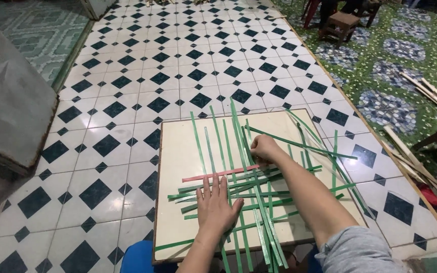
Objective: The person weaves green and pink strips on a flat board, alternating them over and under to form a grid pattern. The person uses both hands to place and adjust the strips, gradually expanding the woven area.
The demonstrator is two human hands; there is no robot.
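Our left hand point(217, 206) lay flat, fingers spread, pressing the woven green strips point(259, 202) onto the one cream board point(178, 151). Our right hand point(265, 148) pinched the end of the single pink strip point(218, 174), which ran crosswise through roughly two dozen thin, flat green ones.

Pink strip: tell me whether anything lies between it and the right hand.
Nothing visible does. The right hand is closed at the right end of the pink strip, apparently touching it. Upright green strips cross over and under the pink strip along its length, and the left hand presses flat on the weave just below it.
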